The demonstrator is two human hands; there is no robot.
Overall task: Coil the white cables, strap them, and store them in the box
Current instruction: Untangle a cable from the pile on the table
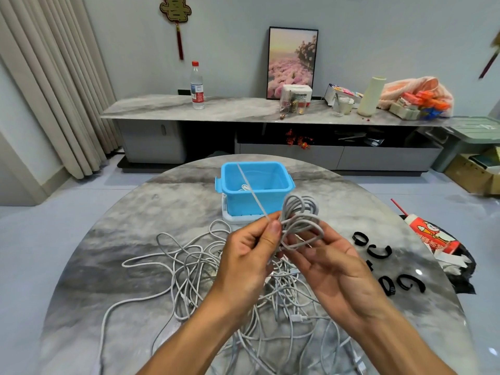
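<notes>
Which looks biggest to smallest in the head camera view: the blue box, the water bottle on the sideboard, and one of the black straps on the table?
1. blue box
2. water bottle, though it stands farther from the camera, so its true size against the box is unsure
3. black strap

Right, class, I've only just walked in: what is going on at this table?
A person is tidying white cables. The right hand holds a coiled cable, while the left hand pinches a thin white tie that sticks up from it. No strap is on the coil yet. A tangle of loose cables lies on the round marble table, black straps wait at the right, and the open blue box behind already has a bit of white cable inside.
</notes>
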